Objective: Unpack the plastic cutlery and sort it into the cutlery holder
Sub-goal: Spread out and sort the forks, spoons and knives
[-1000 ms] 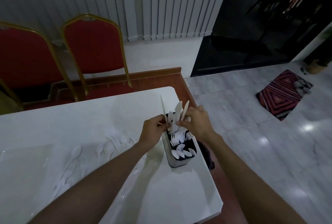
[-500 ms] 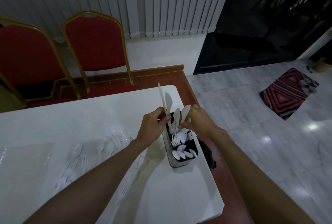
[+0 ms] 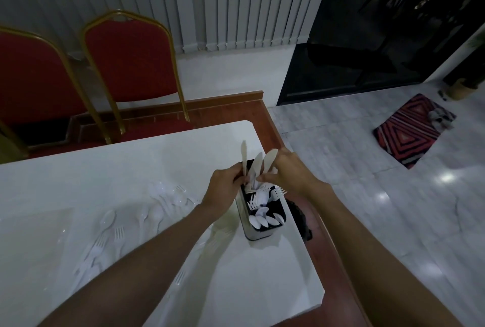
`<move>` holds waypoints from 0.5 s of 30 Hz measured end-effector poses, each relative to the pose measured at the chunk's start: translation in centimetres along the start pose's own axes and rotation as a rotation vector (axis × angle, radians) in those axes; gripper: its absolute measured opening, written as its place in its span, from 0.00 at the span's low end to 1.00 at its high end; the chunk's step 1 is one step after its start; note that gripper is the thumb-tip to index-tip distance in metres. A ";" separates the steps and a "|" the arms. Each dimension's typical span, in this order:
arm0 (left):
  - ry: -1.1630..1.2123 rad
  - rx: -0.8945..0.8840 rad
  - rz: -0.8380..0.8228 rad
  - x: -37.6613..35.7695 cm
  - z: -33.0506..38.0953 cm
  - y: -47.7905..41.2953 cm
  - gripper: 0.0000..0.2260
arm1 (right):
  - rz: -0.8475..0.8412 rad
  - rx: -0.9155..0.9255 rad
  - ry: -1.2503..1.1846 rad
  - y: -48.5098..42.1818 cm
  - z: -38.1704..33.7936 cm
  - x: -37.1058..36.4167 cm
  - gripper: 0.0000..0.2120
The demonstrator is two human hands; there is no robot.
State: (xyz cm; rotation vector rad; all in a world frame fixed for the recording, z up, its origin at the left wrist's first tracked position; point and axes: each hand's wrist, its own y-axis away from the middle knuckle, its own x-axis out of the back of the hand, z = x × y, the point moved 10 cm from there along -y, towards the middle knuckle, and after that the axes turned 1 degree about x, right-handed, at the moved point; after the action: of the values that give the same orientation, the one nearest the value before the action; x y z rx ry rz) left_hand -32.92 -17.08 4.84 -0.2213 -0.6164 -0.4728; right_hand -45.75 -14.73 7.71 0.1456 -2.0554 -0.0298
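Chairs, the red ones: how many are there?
2. The left chair is cut by the picture's edge; the right chair stands beside it, both behind the table. More may be hidden.

The left grip (image 3: 223,187) and the right grip (image 3: 291,174) are bare human hands with their knuckles showing. Behind each grip a bare wrist widens into an uncovered arm, the left forearm (image 3: 157,248) and the right forearm (image 3: 367,237), both slender and smooth. The dim light hides finer detail.

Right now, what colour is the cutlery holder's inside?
Black; the rectangular cutlery holder has a pale outer wall. Head view shows it.
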 end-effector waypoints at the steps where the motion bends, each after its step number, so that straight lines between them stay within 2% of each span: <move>1: -0.056 -0.037 -0.022 -0.2 0.2 -0.1 0.03 | 0.001 -0.005 -0.019 0.0 -0.1 0.1 0.06; 4: -0.188 -0.142 -0.083 -0.6 0.6 -0.2 0.03 | 0.038 -0.002 -0.081 0.3 -0.1 0.7 0.04; 7: -0.180 -0.211 -0.141 -1.2 0.9 0.5 0.03 | 0.057 0.007 -0.080 0.5 0.1 0.4 0.06; 8: -0.170 -0.223 -0.140 -1.3 1.0 0.8 0.05 | 0.058 0.007 -0.073 0.5 0.1 0.4 0.05; 11: -0.127 -0.191 -0.085 -0.7 1.0 1.2 0.11 | 0.099 -0.003 -0.129 0.4 -0.4 1.3 0.04; 15: -0.100 -0.117 -0.056 0.0 0.8 0.9 0.07 | 0.167 0.025 -0.210 0.7 -1.3 2.1 0.08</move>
State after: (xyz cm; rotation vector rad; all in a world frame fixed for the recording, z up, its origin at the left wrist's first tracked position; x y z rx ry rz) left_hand -32.84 -16.05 5.43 -0.3408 -0.6951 -0.5544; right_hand -45.61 -14.19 10.23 -0.0151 -2.2716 0.0879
